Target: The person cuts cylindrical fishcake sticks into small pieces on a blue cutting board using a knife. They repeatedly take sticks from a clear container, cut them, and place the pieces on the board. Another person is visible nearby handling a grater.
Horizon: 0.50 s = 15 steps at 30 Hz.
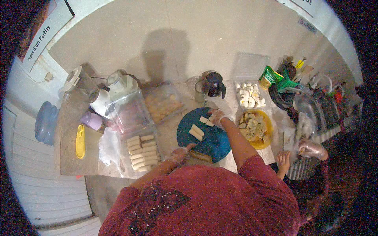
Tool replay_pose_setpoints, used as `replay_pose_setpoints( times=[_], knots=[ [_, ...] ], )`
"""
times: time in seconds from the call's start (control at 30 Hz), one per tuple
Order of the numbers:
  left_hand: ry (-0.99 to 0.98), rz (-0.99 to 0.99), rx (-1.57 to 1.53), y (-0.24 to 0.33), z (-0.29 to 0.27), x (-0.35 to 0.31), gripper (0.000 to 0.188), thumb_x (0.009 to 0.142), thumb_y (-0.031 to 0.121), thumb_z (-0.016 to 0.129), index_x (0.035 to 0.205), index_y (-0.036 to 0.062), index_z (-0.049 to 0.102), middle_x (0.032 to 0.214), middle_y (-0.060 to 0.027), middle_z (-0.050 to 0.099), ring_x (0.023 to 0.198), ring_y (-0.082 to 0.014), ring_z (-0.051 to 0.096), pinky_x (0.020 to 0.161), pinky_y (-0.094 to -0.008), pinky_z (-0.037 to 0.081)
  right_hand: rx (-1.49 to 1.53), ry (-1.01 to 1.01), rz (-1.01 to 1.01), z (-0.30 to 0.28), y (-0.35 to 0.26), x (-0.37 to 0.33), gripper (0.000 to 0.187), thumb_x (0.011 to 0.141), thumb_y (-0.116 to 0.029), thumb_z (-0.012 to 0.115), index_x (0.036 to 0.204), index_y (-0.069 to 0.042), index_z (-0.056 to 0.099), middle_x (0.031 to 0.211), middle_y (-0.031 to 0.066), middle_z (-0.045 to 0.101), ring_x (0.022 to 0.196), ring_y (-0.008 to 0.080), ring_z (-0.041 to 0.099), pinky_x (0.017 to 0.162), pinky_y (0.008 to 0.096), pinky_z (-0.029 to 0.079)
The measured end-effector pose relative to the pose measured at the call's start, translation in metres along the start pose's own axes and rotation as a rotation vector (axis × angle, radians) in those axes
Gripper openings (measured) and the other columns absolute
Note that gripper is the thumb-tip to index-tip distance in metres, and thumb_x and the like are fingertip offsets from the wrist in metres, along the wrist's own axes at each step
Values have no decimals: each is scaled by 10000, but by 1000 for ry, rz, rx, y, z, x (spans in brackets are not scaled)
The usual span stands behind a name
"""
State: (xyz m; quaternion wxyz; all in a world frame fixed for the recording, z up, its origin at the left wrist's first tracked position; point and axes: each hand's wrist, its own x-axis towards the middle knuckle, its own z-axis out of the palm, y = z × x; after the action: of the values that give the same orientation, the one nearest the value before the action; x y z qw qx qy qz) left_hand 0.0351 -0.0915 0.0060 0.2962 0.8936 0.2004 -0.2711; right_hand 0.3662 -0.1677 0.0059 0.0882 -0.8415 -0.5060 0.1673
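White slatted panelling [43, 169] on my left, then pale tabletop [71, 162] meeting a beige wall [118, 39]. My gloved left hand [178, 155] curls by the round blue board [216, 142]; what it grips, I can't tell. White pieces [198, 130] lie on the board, my gloved right hand [217, 117] half-closed at the farther ones, hold unclear. Rightward, a yellow bowl [270, 128].

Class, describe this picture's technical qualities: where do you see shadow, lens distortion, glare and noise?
Head view: a soft-edged shadow darkens the beige wall; head view: fisheye distortion bows the wall's outline, corners black; head view: pale reflections streak the clear plastic box; head view: grain speckles the maroon shirt, softening detail on the left hand too.
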Motion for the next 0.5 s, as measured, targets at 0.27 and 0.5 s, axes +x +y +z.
replay_pose_setpoints(
  times=[0.27, 0.5],
  knots=[
    [115, -4, -115, 3, -3, -25, 601, 1002, 141, 486, 1564, 285, 330, 1218, -249, 680, 1049, -440, 702, 919, -549, 531, 122, -2, 5, -10, -10, -22, 643, 801, -75, 647, 1432, -175, 573, 1283, 216, 654, 1129, 368, 671, 1000, 432, 543],
    [674, 79, -91, -38, 28, 4, 419, 1032, 291, 506, 1431, 172, 464, 1146, -234, 676, 927, -469, 683, 823, -561, 540, 324, 214, 242, -39, -61, -73, 571, 845, -128, 640, 1414, -147, 589, 1298, 204, 642, 1204, 340, 624, 1011, 454, 521]
  ],
)
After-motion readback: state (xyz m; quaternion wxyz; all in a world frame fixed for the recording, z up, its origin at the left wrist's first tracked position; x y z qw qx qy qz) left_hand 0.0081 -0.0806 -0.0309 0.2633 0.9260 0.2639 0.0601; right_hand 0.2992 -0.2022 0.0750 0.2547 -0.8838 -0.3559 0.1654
